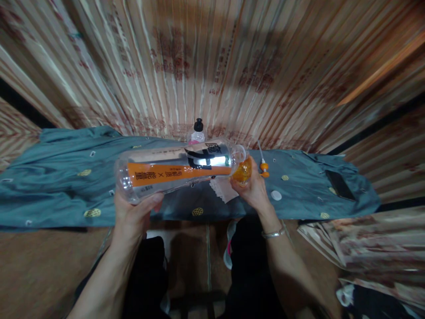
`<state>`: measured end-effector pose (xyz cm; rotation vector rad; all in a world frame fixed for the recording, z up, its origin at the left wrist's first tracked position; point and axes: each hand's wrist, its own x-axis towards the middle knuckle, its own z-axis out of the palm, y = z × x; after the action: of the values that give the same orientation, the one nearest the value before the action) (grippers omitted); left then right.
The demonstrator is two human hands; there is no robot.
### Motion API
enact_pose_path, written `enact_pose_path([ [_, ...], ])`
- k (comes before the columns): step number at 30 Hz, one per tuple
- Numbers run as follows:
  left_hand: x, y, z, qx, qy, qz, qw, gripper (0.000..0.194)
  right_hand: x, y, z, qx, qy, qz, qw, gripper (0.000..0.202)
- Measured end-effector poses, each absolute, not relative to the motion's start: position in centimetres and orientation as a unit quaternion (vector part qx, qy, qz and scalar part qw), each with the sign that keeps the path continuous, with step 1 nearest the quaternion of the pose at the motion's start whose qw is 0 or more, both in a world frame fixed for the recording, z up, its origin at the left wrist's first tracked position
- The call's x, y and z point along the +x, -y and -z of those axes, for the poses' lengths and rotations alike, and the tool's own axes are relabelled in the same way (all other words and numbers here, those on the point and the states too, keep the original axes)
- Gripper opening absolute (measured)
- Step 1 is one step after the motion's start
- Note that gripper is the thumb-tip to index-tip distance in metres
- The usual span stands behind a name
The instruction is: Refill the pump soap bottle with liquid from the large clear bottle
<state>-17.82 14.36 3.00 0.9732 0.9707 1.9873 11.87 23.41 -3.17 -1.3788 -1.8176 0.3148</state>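
Note:
A large clear plastic bottle point(172, 168) with an orange label band lies tilted nearly level in front of me, its open neck pointing right. My left hand point(136, 210) grips its base from below. My right hand point(252, 186) is closed around a small clear container with amber contents point(243, 172), right beside the big bottle's mouth. Whether the two touch is hard to tell. On the cloth right of my right hand lie an orange pump top with a tube point(264, 167) and a white round cap point(276, 195).
A teal patterned cloth point(63, 177) covers the narrow table. Behind the large bottle stands a small bottle with a black cap point(198, 126). White paper tissue point(224, 189) lies mid-table, and a dark phone point(340, 185) sits at the right. Wrinkled printed sheeting point(212, 66) hangs behind.

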Motion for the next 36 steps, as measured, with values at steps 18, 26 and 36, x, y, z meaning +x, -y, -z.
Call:
enact_pose_path([
  [18,-16.8,-14.9,-0.9,0.367,-0.354,-0.766,0.391,0.057,13.1,-23.4,2.7,-0.558,0.72,-0.12,0.395,0.093],
  [26,-16.0,-15.6,-0.9,0.365,-0.369,-0.75,0.409,0.081,14.0,-23.6,3.4,-0.556,0.715,-0.122,0.406,0.088],
  [36,-15.1,-16.2,-0.2,0.364,-0.366,-0.749,0.415,0.066,14.0,-23.5,3.1,-0.551,0.693,-0.136,0.445,0.084],
])
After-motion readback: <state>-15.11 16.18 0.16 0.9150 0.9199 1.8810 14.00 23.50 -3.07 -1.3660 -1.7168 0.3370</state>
